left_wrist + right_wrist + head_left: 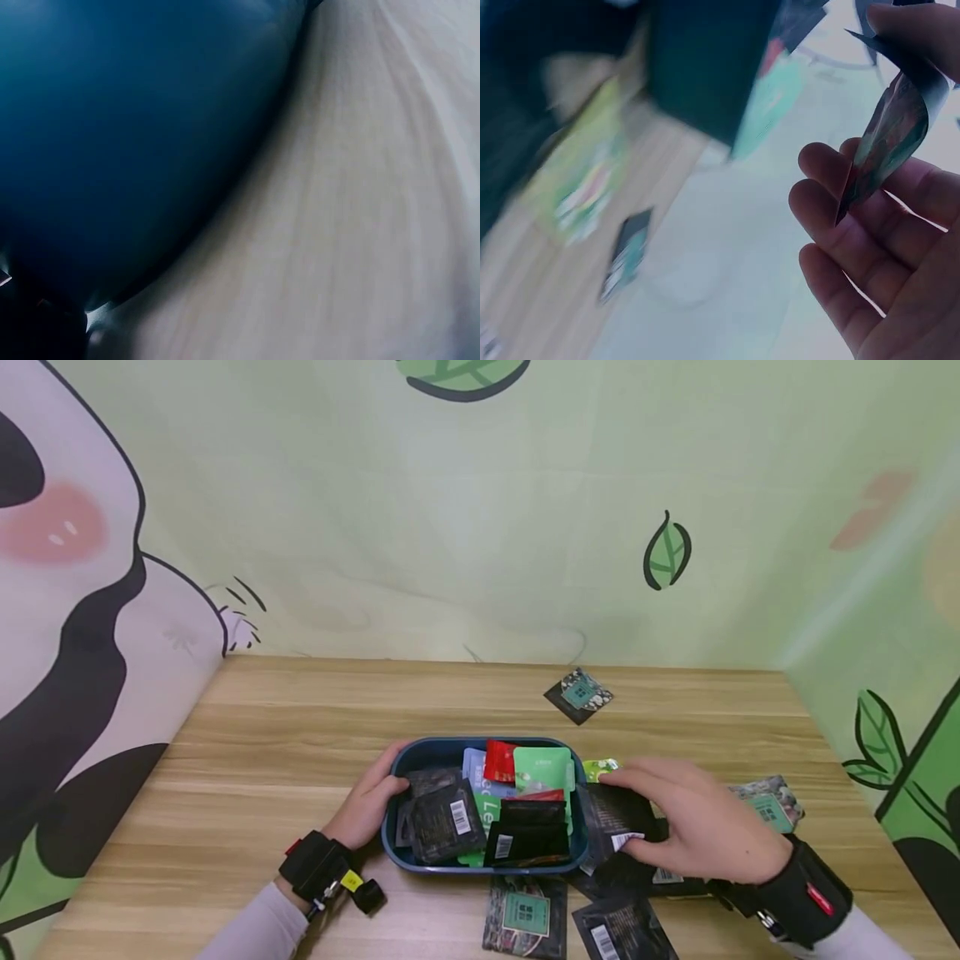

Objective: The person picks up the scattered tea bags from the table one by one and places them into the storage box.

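My left hand (pixel 369 802) grips the left end of a dark blue plastic bin (pixel 480 870), with the thumb at its rim. In the left wrist view the bin's wall (pixel 135 135) fills the upper left. Inside the bin lie black packets (pixel 448 821), a red packet (pixel 499 762), a light green packet (pixel 543 768) and a blue one. My right hand (pixel 697 818) pinches a black packet (pixel 618 814) between thumb and fingers, just beside the bin's right end. In the right wrist view this packet (pixel 892 135) bends under the thumb, showing its printed side.
Several black packets lie on the wooden table (pixel 300 718): one with a teal label (pixel 525 917) and another (pixel 626 931) in front of the bin. More lie under and behind my right hand. A small packet (pixel 579 695) lies near the wall. A yellow-green packet (pixel 600 768) peeks out right of the bin.
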Demonstrator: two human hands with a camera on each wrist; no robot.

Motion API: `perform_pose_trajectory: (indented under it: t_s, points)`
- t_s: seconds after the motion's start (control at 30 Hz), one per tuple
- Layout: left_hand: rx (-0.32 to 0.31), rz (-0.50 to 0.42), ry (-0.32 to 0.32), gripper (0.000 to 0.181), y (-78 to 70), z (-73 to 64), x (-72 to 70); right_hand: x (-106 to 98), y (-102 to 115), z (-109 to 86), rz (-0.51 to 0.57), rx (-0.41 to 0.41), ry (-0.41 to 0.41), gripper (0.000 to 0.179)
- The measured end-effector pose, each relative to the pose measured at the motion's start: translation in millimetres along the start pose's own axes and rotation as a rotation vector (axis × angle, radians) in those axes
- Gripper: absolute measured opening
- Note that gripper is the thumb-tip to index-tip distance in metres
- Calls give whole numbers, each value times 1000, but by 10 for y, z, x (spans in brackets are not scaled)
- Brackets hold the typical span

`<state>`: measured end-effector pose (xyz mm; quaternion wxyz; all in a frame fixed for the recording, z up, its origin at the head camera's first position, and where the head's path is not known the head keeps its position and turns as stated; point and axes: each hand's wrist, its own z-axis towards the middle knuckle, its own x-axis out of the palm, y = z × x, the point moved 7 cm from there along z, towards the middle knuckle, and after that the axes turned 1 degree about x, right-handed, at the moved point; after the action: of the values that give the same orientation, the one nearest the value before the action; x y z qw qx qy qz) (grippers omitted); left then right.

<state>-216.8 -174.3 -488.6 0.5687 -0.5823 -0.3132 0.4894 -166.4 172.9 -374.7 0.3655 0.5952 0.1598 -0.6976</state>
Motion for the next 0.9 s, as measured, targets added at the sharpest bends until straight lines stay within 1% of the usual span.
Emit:
perform_pose_trajectory:
  t_s: [0.13, 0.27, 0.4, 0.53, 0.63, 0.7, 0.77, 0.9]
  points:
    - [-6, -9, 2, 51, 8, 0, -1, 34, 269, 308, 56, -103, 12, 63]
    - [-8, -16, 7, 51, 18, 3, 1, 99, 519, 597, 88, -196, 10, 60]
    - [-12, -12, 7, 51, 23, 5, 4, 181, 713, 851, 89, -250, -10, 59]
    - [-13, -6, 9, 51, 24, 2, 6, 301, 831, 1048, 82, -243, 5, 64]
    - [-8, -6, 13, 50, 26, -1, 5, 413, 874, 1128, 78, -207, 71, 85]
    - [-9, -10, 13, 50, 25, -3, 7, 477, 890, 1145, 80, -185, 118, 100]
    - [-13, -9, 10, 50, 27, -5, 7, 525, 893, 1137, 79, -171, 150, 113]
    - [-32, -7, 0, 49, 28, -10, 0, 549, 866, 1087, 80, -158, 152, 120]
